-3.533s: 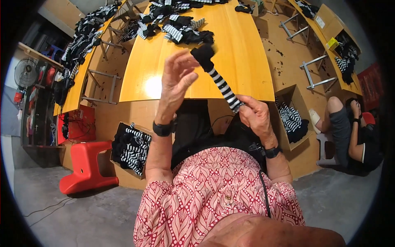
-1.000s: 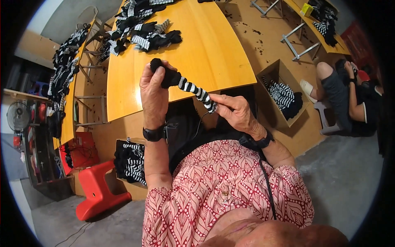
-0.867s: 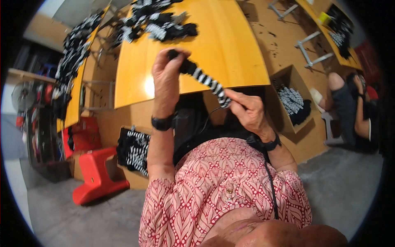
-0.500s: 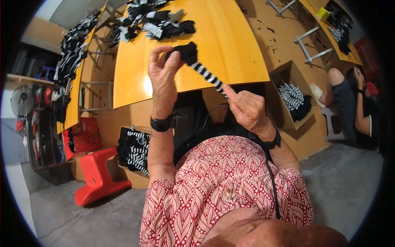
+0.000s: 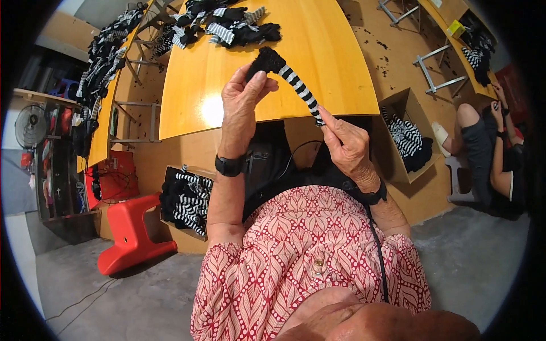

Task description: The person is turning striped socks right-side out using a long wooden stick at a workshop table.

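A narrow knitted piece, with black and white stripes and a bunched black end, is stretched in the air over the near edge of the yellow table. Whether it is a sock or a glove I cannot make out. My left hand pinches the black end between thumb and fingers. Farther right and lower, my right hand grips the striped end between thumb and forefinger. The cloth bows slightly upward between the two hands.
A pile of black and striped knits lies at the table's far side. Open cartons of similar knits stand left and right of me. A red stool is at the left. Another person sits at the right.
My right forefinger, stretched along the cloth before, now pinches its end with the thumb. The knitted piece has gone from sloping straight to a curve. The view has shifted slightly.
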Tool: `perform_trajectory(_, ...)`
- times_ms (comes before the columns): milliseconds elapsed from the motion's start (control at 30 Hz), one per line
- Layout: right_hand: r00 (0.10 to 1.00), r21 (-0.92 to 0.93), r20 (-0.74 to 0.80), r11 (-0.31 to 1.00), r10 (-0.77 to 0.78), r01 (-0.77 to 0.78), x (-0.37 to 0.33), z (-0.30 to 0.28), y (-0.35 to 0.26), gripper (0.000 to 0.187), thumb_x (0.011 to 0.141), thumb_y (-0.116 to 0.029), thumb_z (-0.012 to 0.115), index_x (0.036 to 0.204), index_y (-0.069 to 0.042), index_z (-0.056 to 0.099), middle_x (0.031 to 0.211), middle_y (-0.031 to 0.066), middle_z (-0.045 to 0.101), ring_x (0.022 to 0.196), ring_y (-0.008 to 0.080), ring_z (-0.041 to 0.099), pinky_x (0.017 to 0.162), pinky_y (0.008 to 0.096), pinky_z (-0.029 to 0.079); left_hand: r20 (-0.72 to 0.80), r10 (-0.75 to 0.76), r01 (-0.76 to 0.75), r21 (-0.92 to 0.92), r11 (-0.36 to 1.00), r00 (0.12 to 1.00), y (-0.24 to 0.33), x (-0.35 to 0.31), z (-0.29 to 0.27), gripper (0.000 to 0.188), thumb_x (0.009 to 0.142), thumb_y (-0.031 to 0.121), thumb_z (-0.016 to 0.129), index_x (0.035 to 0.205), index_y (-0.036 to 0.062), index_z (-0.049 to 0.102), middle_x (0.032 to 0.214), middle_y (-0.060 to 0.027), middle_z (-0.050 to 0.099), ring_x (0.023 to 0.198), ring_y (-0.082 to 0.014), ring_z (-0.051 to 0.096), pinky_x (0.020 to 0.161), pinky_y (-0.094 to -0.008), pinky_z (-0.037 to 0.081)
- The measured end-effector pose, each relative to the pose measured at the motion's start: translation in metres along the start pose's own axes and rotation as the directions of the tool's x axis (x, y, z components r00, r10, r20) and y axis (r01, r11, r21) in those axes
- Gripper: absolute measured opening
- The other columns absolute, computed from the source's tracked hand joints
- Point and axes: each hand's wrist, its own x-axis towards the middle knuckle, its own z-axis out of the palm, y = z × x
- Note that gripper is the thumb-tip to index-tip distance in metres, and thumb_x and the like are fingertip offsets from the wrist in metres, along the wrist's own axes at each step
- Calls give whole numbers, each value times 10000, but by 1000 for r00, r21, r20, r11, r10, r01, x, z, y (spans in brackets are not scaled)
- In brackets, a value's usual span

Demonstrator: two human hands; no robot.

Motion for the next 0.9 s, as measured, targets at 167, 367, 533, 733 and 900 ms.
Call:
perform_trajectory(167, 997, -65, 52, 997, -48, 52, 3, -4, -6, 447, 753, 92, 664, 1190, 4, 635, 587, 81, 470, 483, 202, 479, 467, 321, 415, -28, -66, 66, 31, 997, 997, 12, -1, 5, 214, 902, 219, 676, 1066, 88, 639, 918, -6, 686, 824, -101, 657, 753, -241, 498)
perform_trajectory(367, 998, -43, 48, 998, -50, 52, 12, 2, -14, 421, 773, 85, 662, 1186, 11, 635, 656, 125, 559, 529, 222, 550, 511, 318, 466, 64, 228, -236, 217, 947, 972, -1, 5, -6, 144, 895, 72, 661, 1021, 7, 637, 842, -20, 651, 735, -99, 604, 700, -242, 491)
perform_trajectory(533, 1000, 11, 29, 1000, 5, -5, 20, 9, -22, 403, 803, 82, 641, 1200, 20, 620, 728, 161, 622, 619, 256, 637, 578, 324, 508, 79, 262, -272, 379, 884, 962, 9, 1, 7, 140, 909, 78, 645, 997, -31, 638, 824, -5, 648, 739, -62, 569, 699, -215, 472)
perform_trajectory(733, 996, 58, 80, 997, 42, -47, 26, 15, -24, 391, 813, 72, 632, 1199, 12, 623, 797, 178, 659, 674, 272, 667, 618, 306, 524, 62, 318, -314, 423, 850, 946, 13, -3, -3, 132, 919, 84, 633, 1007, -13, 646, 821, 2, 643, 734, -63, 562, 690, -223, 472)
perform_trajectory(900, 994, 115, 97, 992, 44, -55, 26, 17, -18, 347, 830, 61, 627, 1173, 10, 639, 913, 176, 697, 763, 240, 699, 663, 281, 536, 45, 295, -286, 417, 862, 954, 8, -6, -9, 160, 919, 122, 646, 1027, 5, 640, 861, -11, 653, 765, -80, 585, 717, -239, 483)
